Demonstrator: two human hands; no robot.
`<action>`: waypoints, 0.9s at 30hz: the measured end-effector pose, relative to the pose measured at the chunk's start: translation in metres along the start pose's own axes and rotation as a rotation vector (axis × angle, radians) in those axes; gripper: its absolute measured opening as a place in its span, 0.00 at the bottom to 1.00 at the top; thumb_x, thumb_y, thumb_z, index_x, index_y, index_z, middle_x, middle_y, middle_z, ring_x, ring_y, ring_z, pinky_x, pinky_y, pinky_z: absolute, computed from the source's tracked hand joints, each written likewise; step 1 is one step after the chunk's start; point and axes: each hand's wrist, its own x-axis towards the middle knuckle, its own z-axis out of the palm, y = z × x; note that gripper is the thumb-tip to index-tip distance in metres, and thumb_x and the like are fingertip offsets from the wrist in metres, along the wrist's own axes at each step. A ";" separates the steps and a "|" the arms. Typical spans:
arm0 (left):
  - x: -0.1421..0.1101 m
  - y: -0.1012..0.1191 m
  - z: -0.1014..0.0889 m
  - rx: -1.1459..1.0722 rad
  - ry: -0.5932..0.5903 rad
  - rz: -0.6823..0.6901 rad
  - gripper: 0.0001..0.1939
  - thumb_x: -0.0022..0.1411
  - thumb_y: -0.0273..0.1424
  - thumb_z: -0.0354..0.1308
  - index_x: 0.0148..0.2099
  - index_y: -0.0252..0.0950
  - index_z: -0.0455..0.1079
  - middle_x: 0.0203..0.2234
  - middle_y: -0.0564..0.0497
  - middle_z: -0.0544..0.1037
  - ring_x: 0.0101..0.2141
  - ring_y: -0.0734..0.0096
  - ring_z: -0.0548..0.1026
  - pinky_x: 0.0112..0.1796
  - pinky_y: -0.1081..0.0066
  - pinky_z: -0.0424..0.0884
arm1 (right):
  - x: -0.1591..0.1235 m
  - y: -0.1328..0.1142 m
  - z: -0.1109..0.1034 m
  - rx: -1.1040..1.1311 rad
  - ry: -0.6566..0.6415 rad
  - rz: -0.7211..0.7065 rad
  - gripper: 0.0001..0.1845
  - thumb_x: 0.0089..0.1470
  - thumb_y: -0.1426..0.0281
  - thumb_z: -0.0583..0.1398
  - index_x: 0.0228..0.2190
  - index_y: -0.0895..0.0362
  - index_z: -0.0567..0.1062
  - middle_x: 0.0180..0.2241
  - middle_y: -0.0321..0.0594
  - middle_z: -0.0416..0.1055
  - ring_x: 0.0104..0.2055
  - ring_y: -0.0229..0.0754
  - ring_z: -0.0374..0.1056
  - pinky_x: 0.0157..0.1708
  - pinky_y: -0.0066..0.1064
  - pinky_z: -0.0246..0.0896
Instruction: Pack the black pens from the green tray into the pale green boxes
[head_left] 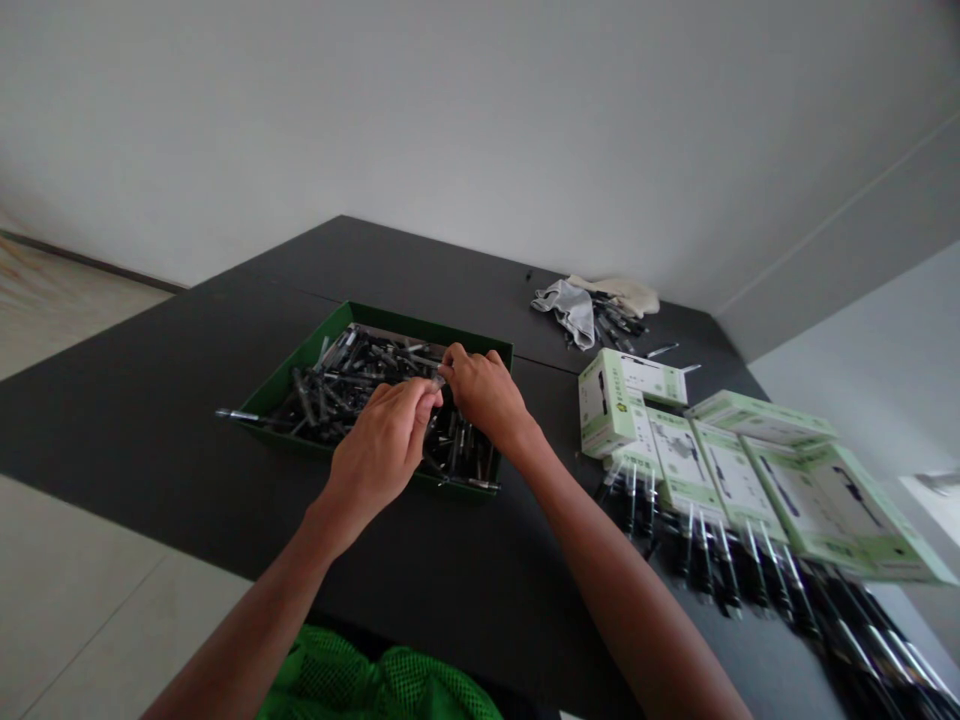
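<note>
Over the right part of a green tray [309, 350], my two hands meet with fingers pinched. My left hand [386, 430] is closed on one end of a clear pen [438, 381], of which only a short piece shows between the fingers. My right hand [484, 390] grips the other end, and its fingers hide most of it. Below them, the tray holds a heap of loose black and clear pens [352, 375]. One pen [238, 414] sticks out past the tray's left corner, and another pen [480, 485] lies along the front rim.
To the right stand white and green pen boxes [679, 450], with rows of pens [720, 560] in front of them. Toward the wall lie a grey glove-like cloth [571, 308], a cream cloth [619, 293] and more pens [615, 320]. The dark table [187, 370] meets the wall behind.
</note>
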 end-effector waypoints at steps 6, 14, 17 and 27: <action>-0.002 -0.003 -0.002 -0.049 -0.045 -0.036 0.17 0.82 0.36 0.39 0.45 0.38 0.67 0.33 0.49 0.77 0.38 0.60 0.75 0.45 0.61 0.69 | 0.000 0.000 -0.001 0.009 0.004 0.012 0.14 0.75 0.65 0.52 0.52 0.59 0.71 0.40 0.47 0.83 0.44 0.50 0.79 0.49 0.39 0.55; -0.002 -0.006 -0.004 -0.171 -0.078 -0.100 0.18 0.82 0.39 0.40 0.44 0.38 0.67 0.30 0.53 0.72 0.34 0.66 0.71 0.41 0.64 0.65 | -0.002 0.001 -0.002 0.006 -0.018 0.004 0.13 0.72 0.67 0.55 0.51 0.59 0.75 0.44 0.48 0.82 0.48 0.52 0.76 0.51 0.40 0.55; -0.001 -0.005 -0.006 -0.290 -0.088 -0.114 0.18 0.83 0.40 0.41 0.44 0.38 0.67 0.28 0.55 0.70 0.30 0.69 0.69 0.38 0.66 0.64 | -0.002 0.001 -0.002 0.018 -0.004 -0.010 0.12 0.71 0.68 0.56 0.50 0.59 0.76 0.47 0.49 0.81 0.51 0.53 0.73 0.52 0.41 0.56; 0.012 -0.016 -0.024 -0.622 -0.111 -0.164 0.19 0.81 0.46 0.44 0.48 0.38 0.67 0.28 0.54 0.74 0.33 0.67 0.74 0.41 0.67 0.69 | -0.002 0.001 -0.002 0.002 0.050 0.045 0.16 0.71 0.66 0.56 0.41 0.59 0.83 0.48 0.52 0.77 0.53 0.54 0.69 0.53 0.41 0.59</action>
